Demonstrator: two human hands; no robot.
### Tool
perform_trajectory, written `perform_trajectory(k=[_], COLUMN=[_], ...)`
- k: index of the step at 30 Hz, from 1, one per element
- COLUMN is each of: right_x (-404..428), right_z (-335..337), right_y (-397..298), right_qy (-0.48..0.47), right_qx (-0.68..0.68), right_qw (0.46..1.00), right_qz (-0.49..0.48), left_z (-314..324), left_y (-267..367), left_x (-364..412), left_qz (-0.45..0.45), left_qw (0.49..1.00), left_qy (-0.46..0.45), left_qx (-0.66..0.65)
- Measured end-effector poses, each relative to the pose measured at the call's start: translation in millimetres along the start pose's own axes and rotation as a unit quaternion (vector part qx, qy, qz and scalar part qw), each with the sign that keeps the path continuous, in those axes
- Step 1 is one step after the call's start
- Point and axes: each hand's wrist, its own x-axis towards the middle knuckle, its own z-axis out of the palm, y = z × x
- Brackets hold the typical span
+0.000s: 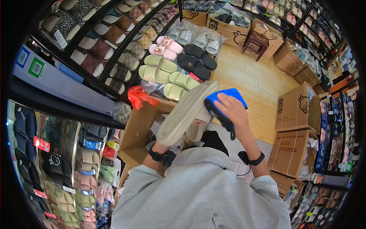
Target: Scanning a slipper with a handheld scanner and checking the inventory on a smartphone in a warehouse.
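A beige slipper [187,111] is held up before my chest, tilted, with its sole side facing up. My left hand [160,147] supports it from beneath, and most of that hand is hidden behind the sole. A second beige slipper [195,132] shows partly below the first. In my right hand [232,108] is a blue cloth pad [236,95] with a black edge and a hanging loop. My palm and fingers lie flat over the pad, whose left edge meets or overlaps the slipper's right side.
An open cardboard box [137,134] stands below my left arm. Ahead lie green slippers [155,73], pink slippers [165,48] and black slippers [197,61]. Slipper shelves [94,57] rise on the left. Stacked cartons [291,151] line the right, and a small wooden stool [256,44] stands farther back.
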Motion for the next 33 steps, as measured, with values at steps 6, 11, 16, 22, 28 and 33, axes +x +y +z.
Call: perform_trajectory(k=[6,11,16,22,28,33], right_x=[-3,-6,-1,-8,-9,-7], right_z=[13,15,4,15,18,-7], right_y=[-17,-35,-8,-8,-29,-15], right_qy=[0.000,-0.027,-0.013,0.012,-0.035,-0.116], right_qx=[-0.019,0.006,0.035,0.033,0.042,0.213], right_qw=[1.000,0.994,0.998,0.998,0.997,0.967], right_qz=[0.020,-0.103,-0.049,0.046,-0.055,0.074], left_z=[14,-4,1,-10,-31,-16], left_y=[-1,-14,3,-15,-35,-20], left_x=[13,-22,-3,30,6,5], left_qz=[0.020,0.062,0.118,0.099,0.125,0.055], left_qw=[0.998,0.994,0.952,0.942,0.904,0.994], left_qy=[0.037,0.081,0.009,-0.080,0.010,0.007], left_qx=[0.035,-0.032,0.284,0.310,0.409,-0.092])
